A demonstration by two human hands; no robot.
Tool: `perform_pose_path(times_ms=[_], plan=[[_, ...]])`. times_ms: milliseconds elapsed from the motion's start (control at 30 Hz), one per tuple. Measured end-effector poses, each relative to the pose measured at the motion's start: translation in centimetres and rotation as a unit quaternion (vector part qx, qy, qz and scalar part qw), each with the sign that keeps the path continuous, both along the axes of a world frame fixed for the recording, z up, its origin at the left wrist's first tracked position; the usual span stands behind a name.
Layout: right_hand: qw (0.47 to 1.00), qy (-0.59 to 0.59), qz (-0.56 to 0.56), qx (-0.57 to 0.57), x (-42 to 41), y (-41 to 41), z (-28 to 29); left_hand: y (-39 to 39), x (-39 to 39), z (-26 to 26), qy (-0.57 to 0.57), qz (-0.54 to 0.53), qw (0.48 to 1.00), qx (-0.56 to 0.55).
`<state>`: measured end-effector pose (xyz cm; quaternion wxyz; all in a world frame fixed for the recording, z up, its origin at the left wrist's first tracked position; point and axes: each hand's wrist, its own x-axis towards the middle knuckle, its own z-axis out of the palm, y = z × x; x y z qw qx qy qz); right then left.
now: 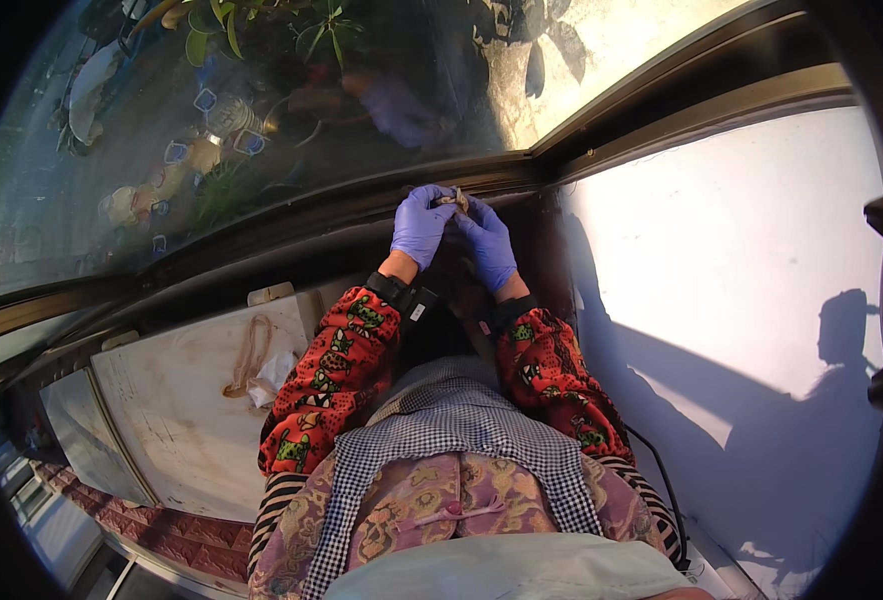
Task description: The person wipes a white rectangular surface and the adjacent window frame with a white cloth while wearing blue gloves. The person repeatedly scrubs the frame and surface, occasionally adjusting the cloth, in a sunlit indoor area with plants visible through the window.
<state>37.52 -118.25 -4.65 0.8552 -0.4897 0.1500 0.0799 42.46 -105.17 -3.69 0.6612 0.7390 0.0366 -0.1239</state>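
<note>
A small crumpled beige thing (459,200), perhaps a bit of cloth, is pinched between the fingers of both my hands, close above the dark window frame's lower rail (486,176). My left hand (420,225), in a thin purple glove, grips it from the left. From the right, my right hand (488,240), gloved alike, has its fingertips on the same piece. Red patterned sleeves cover my forearms, with black bands at the wrists.
Beyond the window glass (299,112) are plants and blurred objects. At left lies a white appliance (186,390), bearing a beige loop of cord or band (256,349) and a white crumpled piece (272,379). A white wall (726,225) stands at right.
</note>
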Motion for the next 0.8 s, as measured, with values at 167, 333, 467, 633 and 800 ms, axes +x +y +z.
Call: perform_pose_path(times_ms=[167, 333, 467, 633, 800], plan=[[0.989, 0.064, 0.011, -0.129, 0.1, -0.1, 1.3, 2.5, -1.2, 0.9, 0.069, -0.019, 0.990, -0.120], [0.984, 0.004, -0.034, -0.173, 1.0, -1.3, 2.2, 5.6, -1.8, 1.6, 0.099, -0.018, 0.991, -0.084], [0.973, -0.025, -0.075, -0.216, 2.0, -2.3, 1.9, 7.5, -2.0, 1.9, 0.068, 0.019, 0.994, -0.081], [0.964, -0.067, -0.128, -0.224, 3.2, -2.0, 1.0, 9.0, -1.7, 2.6, 0.005, 0.095, 0.995, -0.005], [0.967, -0.056, -0.092, -0.233, 4.2, -1.4, 3.1, 7.8, -1.4, 3.1, -0.139, -0.009, 0.971, 0.196]])
